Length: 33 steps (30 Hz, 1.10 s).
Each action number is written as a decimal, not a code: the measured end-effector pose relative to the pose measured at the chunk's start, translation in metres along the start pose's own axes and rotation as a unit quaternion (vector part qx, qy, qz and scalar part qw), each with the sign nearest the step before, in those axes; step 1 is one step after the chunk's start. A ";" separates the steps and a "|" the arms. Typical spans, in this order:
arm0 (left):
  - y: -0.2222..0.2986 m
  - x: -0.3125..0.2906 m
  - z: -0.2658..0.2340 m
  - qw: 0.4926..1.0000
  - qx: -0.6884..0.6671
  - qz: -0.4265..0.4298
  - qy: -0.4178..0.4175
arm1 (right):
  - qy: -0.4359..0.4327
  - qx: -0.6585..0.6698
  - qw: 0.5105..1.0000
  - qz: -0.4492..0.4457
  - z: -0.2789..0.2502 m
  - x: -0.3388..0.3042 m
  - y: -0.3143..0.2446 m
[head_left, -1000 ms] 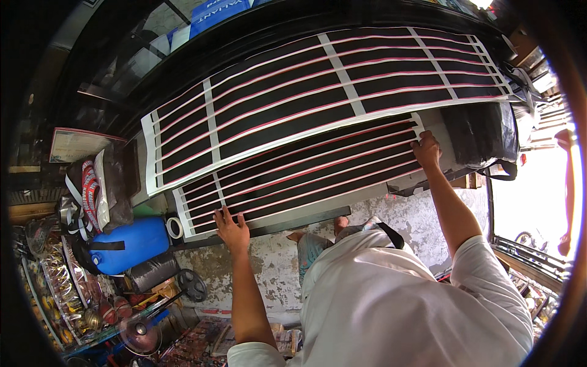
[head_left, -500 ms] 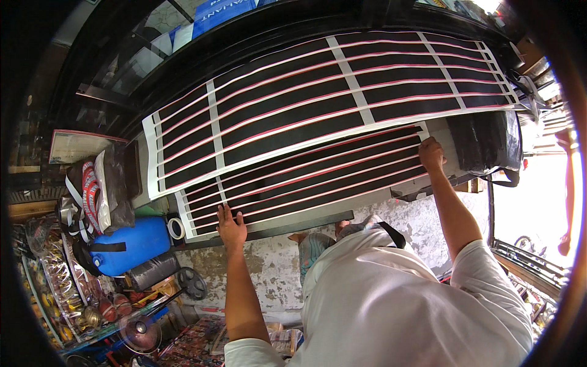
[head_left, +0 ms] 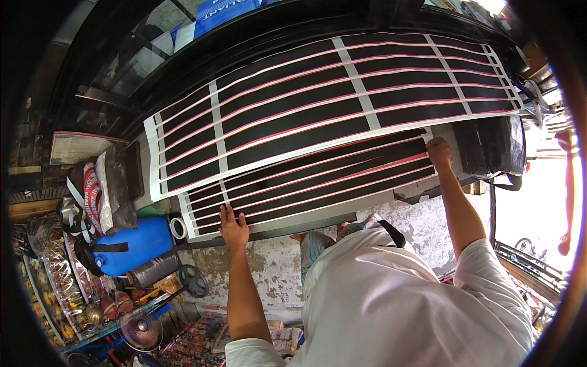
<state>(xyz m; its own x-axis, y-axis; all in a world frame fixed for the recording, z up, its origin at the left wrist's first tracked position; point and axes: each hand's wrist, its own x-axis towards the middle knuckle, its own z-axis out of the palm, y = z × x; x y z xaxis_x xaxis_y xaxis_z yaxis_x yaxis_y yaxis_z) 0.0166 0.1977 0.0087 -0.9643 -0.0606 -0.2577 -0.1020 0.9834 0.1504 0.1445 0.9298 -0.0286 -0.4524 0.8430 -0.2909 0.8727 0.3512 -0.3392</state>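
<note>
A lower sheet of long black strips (head_left: 293,194) with white and red lines between them lies on a grey table (head_left: 342,202). My left hand (head_left: 234,229) rests with fingers spread on its near left edge. At the sheet's right end, my right hand (head_left: 438,151) is closed on the end of a black strip; the fingertips are partly hidden. A wider red band shows beside that strip near the right hand. Behind, a larger black sheet (head_left: 299,101) with white and red lines and pale cross bands overlaps the lower sheet's far edge.
A black wrapped bundle (head_left: 489,147) sits at the table's right end. To the left are a tape roll (head_left: 178,228), a blue jug (head_left: 134,246) and a clear plastic bag (head_left: 113,189). A small fan (head_left: 142,327) stands lower left. Glass cabinets line the far side.
The red band near my right hand has widened along the strip it grips. My left hand stays on the sheet. The whole view has shifted slightly.
</note>
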 end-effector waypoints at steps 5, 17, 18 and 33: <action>-0.002 -0.003 0.000 1.000 -0.003 -0.002 -0.001 | -0.003 -0.051 0.999 0.004 0.006 0.007 0.000; -0.010 -0.004 0.037 0.993 -0.022 0.051 0.108 | -0.019 -0.027 0.999 -0.026 0.000 0.007 0.022; -0.009 -0.004 0.036 0.994 -0.016 0.049 0.100 | -0.017 -0.019 0.999 -0.026 -0.003 0.005 0.022; -0.016 -0.002 0.029 0.997 -0.024 0.033 0.066 | -0.024 0.000 0.999 -0.038 -0.004 -0.005 0.016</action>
<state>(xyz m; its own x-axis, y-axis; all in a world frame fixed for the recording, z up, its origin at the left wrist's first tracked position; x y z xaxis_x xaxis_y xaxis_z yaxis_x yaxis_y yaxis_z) 0.0269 0.1872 -0.0205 -0.9928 -0.0210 -0.1178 -0.0455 0.9768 0.2092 0.1616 0.9330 -0.0289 -0.5254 0.7935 -0.3072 0.8356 0.4131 -0.3620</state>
